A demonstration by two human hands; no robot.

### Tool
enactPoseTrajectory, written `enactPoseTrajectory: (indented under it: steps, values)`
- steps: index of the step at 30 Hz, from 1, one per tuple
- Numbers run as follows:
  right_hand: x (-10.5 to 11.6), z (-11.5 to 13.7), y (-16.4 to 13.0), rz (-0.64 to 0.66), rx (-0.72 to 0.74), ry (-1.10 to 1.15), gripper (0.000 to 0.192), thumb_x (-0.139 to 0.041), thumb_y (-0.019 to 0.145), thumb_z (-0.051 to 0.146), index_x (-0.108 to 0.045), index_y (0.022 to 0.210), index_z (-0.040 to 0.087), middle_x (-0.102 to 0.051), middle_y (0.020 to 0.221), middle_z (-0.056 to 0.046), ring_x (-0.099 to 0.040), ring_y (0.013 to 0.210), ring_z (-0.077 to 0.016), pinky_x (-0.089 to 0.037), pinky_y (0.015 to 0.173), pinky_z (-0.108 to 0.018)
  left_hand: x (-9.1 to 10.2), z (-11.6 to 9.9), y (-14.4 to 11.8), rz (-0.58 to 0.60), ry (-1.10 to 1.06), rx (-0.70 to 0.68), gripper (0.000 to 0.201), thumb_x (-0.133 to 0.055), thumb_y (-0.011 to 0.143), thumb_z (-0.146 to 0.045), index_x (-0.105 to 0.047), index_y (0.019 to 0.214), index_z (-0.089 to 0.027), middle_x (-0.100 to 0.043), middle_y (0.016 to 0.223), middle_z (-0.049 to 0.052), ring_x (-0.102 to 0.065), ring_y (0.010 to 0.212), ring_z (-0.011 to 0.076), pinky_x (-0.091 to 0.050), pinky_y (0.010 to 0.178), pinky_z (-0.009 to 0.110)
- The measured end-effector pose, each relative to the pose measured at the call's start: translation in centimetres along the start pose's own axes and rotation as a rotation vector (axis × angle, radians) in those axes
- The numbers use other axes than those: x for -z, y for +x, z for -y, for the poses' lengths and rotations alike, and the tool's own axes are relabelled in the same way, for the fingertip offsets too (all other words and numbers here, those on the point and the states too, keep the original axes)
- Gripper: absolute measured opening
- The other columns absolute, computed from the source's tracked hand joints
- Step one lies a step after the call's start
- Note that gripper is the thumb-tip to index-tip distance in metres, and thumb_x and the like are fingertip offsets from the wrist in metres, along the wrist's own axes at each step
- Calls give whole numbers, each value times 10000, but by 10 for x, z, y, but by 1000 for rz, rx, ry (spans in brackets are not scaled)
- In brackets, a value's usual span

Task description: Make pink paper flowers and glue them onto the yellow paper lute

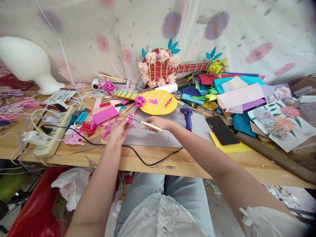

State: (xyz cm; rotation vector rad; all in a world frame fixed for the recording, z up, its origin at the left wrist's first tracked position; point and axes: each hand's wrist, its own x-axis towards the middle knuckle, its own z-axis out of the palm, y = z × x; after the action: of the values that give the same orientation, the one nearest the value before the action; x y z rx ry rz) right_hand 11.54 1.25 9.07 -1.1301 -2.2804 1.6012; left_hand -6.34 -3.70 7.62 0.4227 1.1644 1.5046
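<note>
My right hand (159, 122) grips a pair of scissors (151, 125) with white handles, the thin blades pointing left. In my left hand (119, 131), a small piece of magenta paper (129, 119) is pinched between thumb and fingers, right by the blade tips. Whether the blades touch the paper is too small to tell. Both hands are over the left part of a grey cutting mat (158, 136). Just beyond them lies a yellow paper guitar (161, 102) with pink strips, red pegs and a magenta paper rose (140, 101). Magenta sheets (105, 115) and scraps are left of the hands.
A blue glue gun (187, 118) stands on the mat's right, its black cord (145, 163) looping along the front edge. Further right are a phone (222, 130) and piled coloured paper (240, 95). A power strip (53, 135) sits left; a red flowered guitar (160, 67) leans behind.
</note>
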Motion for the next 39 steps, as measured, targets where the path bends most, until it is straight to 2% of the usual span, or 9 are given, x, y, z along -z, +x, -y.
enactPoseTrajectory:
  steps: [6,13,23,33,36,39]
  values:
    - [3,5,5,-7,-10,-99,539,-576,651,692,-499,697,160,-479,580,30,-425,458,-58,-327,435,-199,9,-14,6,64,89,73,104,-638,718,-46,-617,632,-102,-610,555,17,-574,520,74,-564,684,257]
    - [12,8,11,-36,7,-347,548,-539,662,708,-515,650,161,-500,581,16,-432,527,-90,-277,522,-234,19,-17,18,123,138,140,116,-613,730,-13,-615,657,-104,-627,584,20,-611,560,86,-574,657,254]
    - [21,12,18,62,-31,-508,547,-550,650,709,-533,616,163,-499,584,16,-424,561,-102,-267,546,-245,33,-19,28,161,285,268,122,-606,729,-3,-663,674,-96,-657,615,57,-623,542,109,-580,587,260]
    - [21,11,32,132,-58,-377,528,-629,605,677,-561,613,154,-484,504,35,-422,455,-77,-306,491,-235,44,-19,31,95,258,279,58,-648,693,-1,-668,693,-55,-655,616,95,-625,525,136,-575,563,283]
    - [16,15,32,108,-92,-194,498,-666,614,632,-528,607,154,-481,475,38,-434,406,-71,-332,441,-222,46,-16,30,109,255,241,72,-628,721,-24,-669,693,-77,-660,636,81,-620,539,125,-572,578,276]
    - [4,19,33,-10,-93,173,457,-633,699,587,-507,637,153,-524,499,21,-494,412,-84,-390,420,-212,40,-8,28,178,154,130,90,-640,720,-42,-651,675,-120,-653,644,33,-625,609,103,-564,659,253]
